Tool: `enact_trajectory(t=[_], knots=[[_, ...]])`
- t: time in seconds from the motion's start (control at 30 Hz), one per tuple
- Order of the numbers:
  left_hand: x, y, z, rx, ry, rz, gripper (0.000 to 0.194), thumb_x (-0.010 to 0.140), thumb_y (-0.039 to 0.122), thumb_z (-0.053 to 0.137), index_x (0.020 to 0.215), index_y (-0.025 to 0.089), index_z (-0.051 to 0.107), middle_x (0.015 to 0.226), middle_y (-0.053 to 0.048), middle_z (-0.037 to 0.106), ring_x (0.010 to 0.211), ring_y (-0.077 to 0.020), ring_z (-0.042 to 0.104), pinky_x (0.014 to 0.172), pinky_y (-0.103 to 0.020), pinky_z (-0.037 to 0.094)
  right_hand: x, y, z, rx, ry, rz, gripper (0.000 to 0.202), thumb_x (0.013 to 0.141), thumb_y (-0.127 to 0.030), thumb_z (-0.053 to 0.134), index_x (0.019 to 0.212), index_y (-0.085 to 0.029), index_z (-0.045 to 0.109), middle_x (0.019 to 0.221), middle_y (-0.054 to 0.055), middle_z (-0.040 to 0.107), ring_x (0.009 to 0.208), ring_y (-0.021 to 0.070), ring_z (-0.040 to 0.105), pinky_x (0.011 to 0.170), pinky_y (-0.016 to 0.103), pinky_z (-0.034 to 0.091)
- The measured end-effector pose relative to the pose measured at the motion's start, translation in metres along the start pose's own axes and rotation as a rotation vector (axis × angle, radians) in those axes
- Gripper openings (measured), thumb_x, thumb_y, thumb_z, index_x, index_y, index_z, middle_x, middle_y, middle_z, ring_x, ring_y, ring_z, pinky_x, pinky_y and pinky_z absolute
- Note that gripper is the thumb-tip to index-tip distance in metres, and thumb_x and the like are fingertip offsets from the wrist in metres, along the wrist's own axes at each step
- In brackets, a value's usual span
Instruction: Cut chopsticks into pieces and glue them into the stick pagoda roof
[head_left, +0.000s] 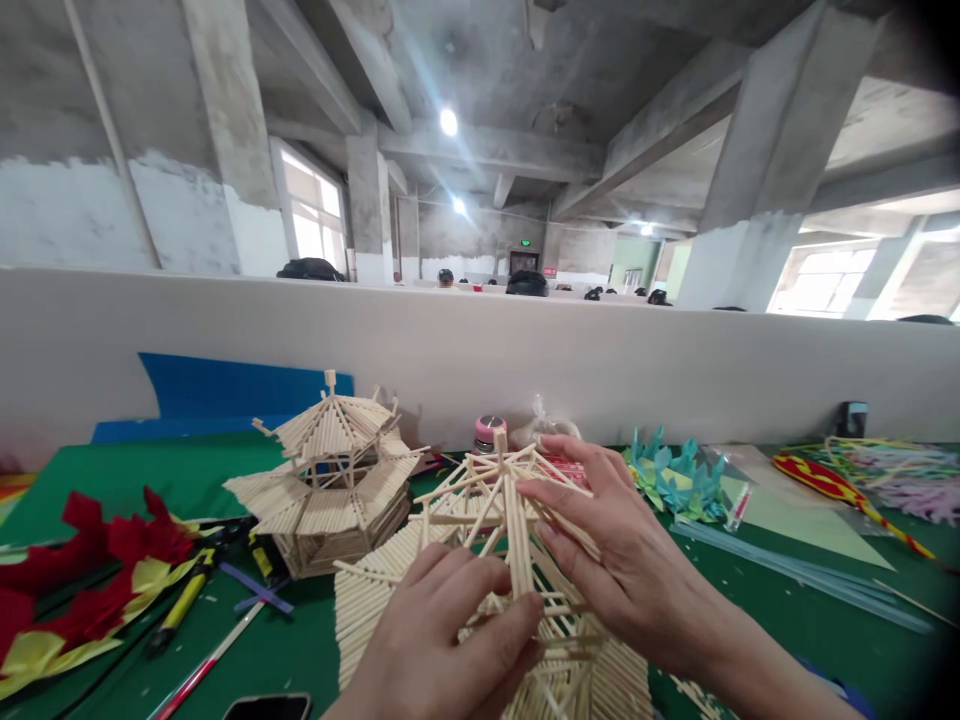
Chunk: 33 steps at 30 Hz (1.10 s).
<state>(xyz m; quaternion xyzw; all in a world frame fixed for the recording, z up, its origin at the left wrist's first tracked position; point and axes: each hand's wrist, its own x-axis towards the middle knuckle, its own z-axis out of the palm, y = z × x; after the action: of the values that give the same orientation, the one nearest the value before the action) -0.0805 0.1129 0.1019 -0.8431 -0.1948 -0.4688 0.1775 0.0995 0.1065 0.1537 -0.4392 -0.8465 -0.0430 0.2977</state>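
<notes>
A pavilion model of pale wooden sticks (360, 610) stands in front of me, its upper roof an open frame. My left hand (457, 640) is closed at the roof's near side, thumb and fingers pinching the sticks running down from the peak. From the right, my right hand (622, 545) grips the roof frame; its fingertips touch sticks just below the peak, slightly apart from one another. Both hands hide part of the lower roof. To the left stands a second stick pavilion (349, 470) with a covered roof and a small post on top.
Left lie red and yellow cloth pieces (97, 570), a yellow-black cutter (184, 600), a pen (214, 660) and a phone (268, 707). A pink-lidded jar (490, 432) stands behind the model. Right are blue paper petals (664, 470) and blue strips (795, 575). A white partition (675, 370) crosses behind.
</notes>
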Motion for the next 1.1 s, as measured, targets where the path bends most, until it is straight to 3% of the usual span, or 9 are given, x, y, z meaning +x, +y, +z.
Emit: enact_trajectory(t=[0.53,0.83,1.1], knots=[[0.002,0.002,0.0,0.011,-0.001,-0.022,0.014,0.078,0.018,0.045,0.086,0.02,0.057,0.067,-0.001,0.055,0.055,-0.0123,0.044,0.05,-0.025,0.035,-0.001,0.0,0.0,0.0,0.02,-0.02,0.028,0.084,-0.021,0.04,0.109,-0.025,0.051,0.131,0.005,0.028,0.121,0.0204,0.025,0.098,0.039,0.026],[0.004,0.002,-0.011,-0.07,-0.167,-0.046,0.018,0.077,0.021,0.051,0.095,0.019,0.055,0.078,-0.003,0.057,0.065,-0.0144,0.05,0.057,-0.029,0.041,-0.002,0.003,0.002,0.007,0.039,-0.01,0.037,0.082,-0.018,0.042,0.118,-0.025,0.046,0.131,0.005,0.03,0.119,0.0204,0.026,0.098,0.039,0.026],[0.005,0.004,-0.007,-0.02,-0.114,-0.039,0.017,0.076,0.018,0.05,0.091,0.021,0.058,0.074,-0.002,0.056,0.06,-0.0133,0.048,0.054,-0.028,0.039,-0.001,0.004,0.002,0.045,0.03,-0.018,0.031,0.083,-0.018,0.041,0.112,-0.025,0.05,0.13,0.005,0.029,0.119,0.0206,0.025,0.097,0.04,0.028]])
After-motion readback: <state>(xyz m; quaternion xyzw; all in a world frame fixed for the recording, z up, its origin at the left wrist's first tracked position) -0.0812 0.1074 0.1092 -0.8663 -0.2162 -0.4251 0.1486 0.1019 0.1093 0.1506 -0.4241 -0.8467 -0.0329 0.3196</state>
